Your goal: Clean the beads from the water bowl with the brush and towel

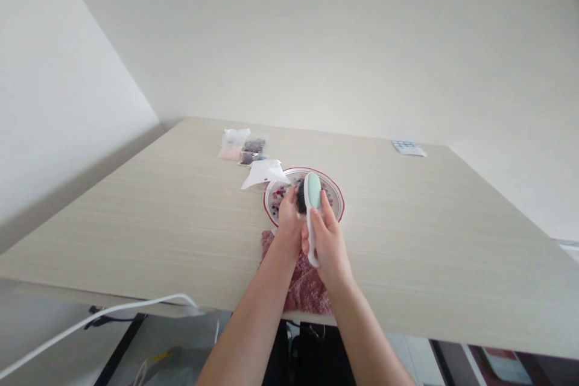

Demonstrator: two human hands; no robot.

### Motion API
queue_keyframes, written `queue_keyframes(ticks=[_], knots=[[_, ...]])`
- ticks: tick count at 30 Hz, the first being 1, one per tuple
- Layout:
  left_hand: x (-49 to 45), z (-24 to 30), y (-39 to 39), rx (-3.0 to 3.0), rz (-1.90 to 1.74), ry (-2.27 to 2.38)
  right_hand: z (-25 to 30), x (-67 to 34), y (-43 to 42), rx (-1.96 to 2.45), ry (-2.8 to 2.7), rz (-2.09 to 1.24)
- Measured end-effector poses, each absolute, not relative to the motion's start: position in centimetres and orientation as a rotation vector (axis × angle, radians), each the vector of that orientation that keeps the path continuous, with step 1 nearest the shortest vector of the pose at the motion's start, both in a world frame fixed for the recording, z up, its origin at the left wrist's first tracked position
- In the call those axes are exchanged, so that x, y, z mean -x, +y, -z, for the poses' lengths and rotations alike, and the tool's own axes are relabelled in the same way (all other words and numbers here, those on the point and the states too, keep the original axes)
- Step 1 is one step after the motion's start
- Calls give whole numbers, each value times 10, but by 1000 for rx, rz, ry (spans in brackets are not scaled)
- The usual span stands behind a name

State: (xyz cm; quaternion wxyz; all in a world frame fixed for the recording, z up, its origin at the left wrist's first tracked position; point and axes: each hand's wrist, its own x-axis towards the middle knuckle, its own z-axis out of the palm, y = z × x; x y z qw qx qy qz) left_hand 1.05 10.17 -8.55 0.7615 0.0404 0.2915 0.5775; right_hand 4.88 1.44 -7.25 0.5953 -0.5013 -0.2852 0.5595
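Observation:
A scrubbing brush (313,190) with a white handle, a pale green back and dark bristles is tilted on its side over the plate. My right hand (328,235) is wrapped round its handle. Close against the bristles is my left hand (289,217), its fingers curled; whatever they pinch, if anything, is hidden. Beneath both hands lies a round plate (340,198) with a red rim, with small dark, red and pale pieces scattered on it. A dusty-pink cloth (307,289) lies below my wrists at the table's front edge.
Left of the plate, a white paper piece (265,173) touches its rim. Behind it are clear bags with pinkish (231,148) and dark contents (253,148). A blue-and-white packet (408,148) lies at the table's (429,241) back right. A white cable (113,309) crosses the front left.

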Motion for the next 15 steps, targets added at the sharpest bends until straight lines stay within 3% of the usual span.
queue_keyframes(ticks=[8, 15], knots=[[-9, 84, 98, -44, -1217, 530, 73, -70, 16, 1194, -1021, -1359], [-11, 89, 101, 6, -1223, 484, 81, -81, 32, 1269, -1244, -1199]])
